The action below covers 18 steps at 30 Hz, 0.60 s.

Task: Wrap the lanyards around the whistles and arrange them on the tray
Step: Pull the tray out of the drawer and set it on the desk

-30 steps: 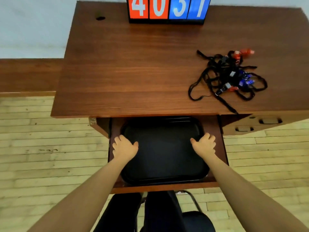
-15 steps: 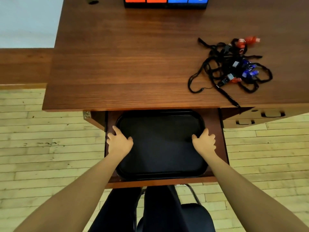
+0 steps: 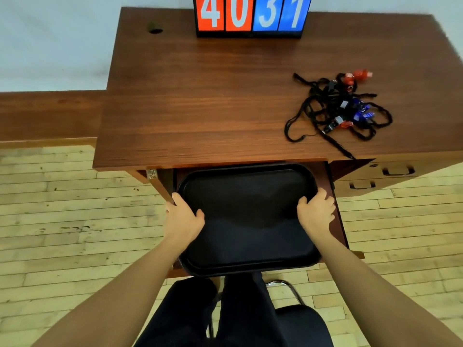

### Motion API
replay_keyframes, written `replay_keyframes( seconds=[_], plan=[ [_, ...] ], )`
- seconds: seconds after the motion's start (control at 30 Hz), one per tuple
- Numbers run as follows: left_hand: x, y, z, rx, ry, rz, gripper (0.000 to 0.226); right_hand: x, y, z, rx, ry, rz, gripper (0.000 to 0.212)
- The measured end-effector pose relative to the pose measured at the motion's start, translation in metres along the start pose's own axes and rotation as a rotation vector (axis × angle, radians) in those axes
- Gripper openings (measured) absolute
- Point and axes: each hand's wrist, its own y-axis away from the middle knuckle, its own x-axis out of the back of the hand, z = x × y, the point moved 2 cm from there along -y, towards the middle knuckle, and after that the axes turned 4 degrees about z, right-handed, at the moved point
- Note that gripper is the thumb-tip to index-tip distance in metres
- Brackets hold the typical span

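Now, from the left edge across:
Floor: pale wooden boards [image 3: 62, 221] run under and to the left of the desk.
Cable hole: a small dark opening [image 3: 155, 30] sits near the far left corner of the wooden desk [image 3: 213, 96].
Left hand: the left hand [image 3: 184, 216] grips the left rim of the tray, thumb lying on the inner surface and fingers curled over the edge.
Tray: the black tray [image 3: 248, 196] lies over the pulled-out drawer [image 3: 339, 221] below the desktop (its near edge overhangs the drawer front, above the person's dark-trousered lap).
Scoreboard: a flip scoreboard [image 3: 251, 15] stands at the far edge, red cards reading 40, blue cards 31.
Right hand: the right hand [image 3: 317, 212] grips the tray's right rim the same way, thumb inside.
Whistles: red and blue whistles [image 3: 355, 106] lie in one heap on the right of the desktop, well apart from the tray.
Lanyards: black lanyards [image 3: 308, 116] sprawl tangled around them, one strand reaching the desk's near edge.
Side drawers: two closed drawers [image 3: 390, 171] with recessed handles sit at the far right.
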Motion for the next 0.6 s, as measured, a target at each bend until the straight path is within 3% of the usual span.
replay_keyframes(
  seconds=[0.27,0.43,0.6],
  plan=[
    [0.046,-0.028,0.007,-0.082,0.055,0.116,0.08,0.016,-0.005,-0.048,0.1,-0.16,0.043,0.046],
    [0.068,-0.067,0.014,-0.091,0.02,0.139,0.081,0.016,-0.026,-0.09,0.106,-0.377,-0.097,0.045],
    [0.085,-0.102,0.031,-0.085,-0.044,0.164,0.077,0.011,-0.053,-0.124,0.137,-0.428,-0.204,0.035]
  ],
)
